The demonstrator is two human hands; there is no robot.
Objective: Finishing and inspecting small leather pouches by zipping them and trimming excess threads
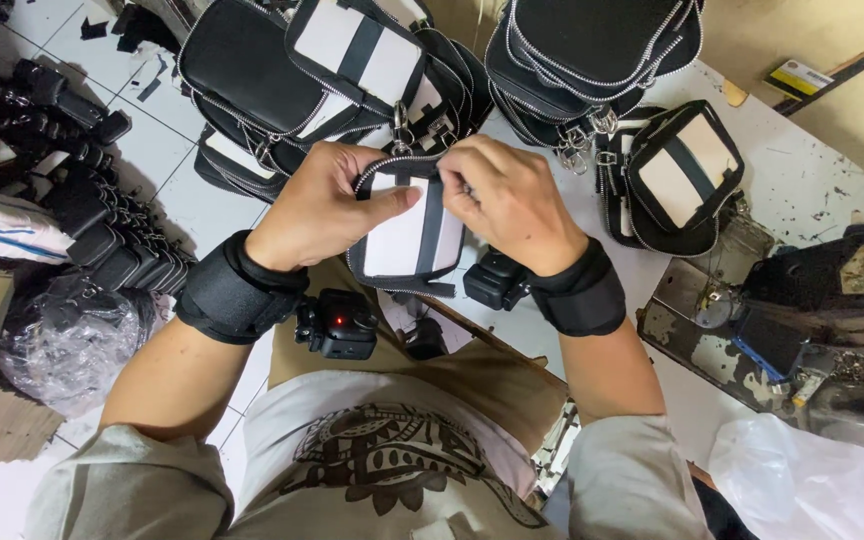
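Hands side by side, left hand [317, 205] and right hand [512, 200] both clamped on pouch [407, 235]

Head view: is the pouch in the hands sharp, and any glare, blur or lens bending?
Head view: the black-and-white pouch between the left hand and right hand is sharp; lighting even, shadows soft; no strong glare; wide-angle bending curves the edges, where the plastic bag looks softer.

A small black pouch [407, 235] with white panels and a black centre stripe is held upright at chest height. Its silver zipper runs around the top edge.
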